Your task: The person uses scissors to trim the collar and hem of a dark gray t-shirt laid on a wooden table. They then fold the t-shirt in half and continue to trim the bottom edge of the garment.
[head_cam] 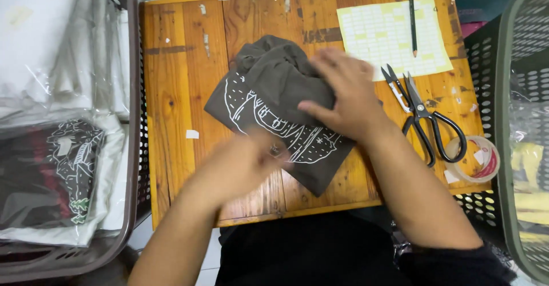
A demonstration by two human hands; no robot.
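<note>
Head: R hand flat on shirt; L hand blurred.

The shirt is matt grey cloth; the desk is worn, scratched wood; the scissors are dull metal; the bags are glossy plastic.

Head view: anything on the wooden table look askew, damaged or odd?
Little stands out. The grey printed garment lies bunched and skewed under both hands. The wooden table is scuffed, with bits of white sticker stuck on it. The tape roll sits at the table's right edge, partly overhanging. Scissors, snips and pencil lie flat.
</note>
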